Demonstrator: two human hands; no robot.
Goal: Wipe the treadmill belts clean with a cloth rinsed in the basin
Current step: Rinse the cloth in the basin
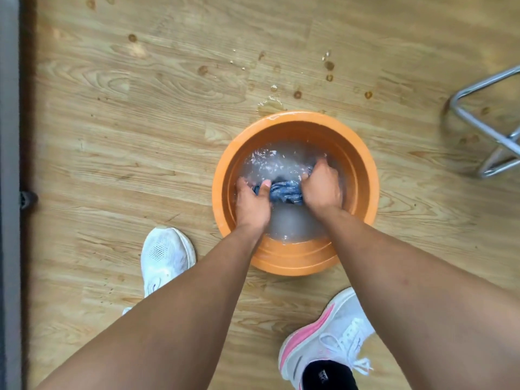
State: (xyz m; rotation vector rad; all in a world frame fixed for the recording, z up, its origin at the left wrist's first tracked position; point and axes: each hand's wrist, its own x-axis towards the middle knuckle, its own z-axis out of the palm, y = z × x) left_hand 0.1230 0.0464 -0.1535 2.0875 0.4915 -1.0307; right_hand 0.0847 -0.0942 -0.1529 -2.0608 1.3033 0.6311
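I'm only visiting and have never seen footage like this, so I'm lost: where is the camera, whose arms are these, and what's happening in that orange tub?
There is no machine here. A person wears a camera on the head, so this single picture looks down along their own bare arms. The orange basin stands on a wooden floor and holds cloudy water. The left hand and the right hand each grip an end of a bunched blue cloth, apparently rinsing it. Water drops lie on the floor beyond the basin. The person's white shoes show lower down, and a metal frame is at the right edge.
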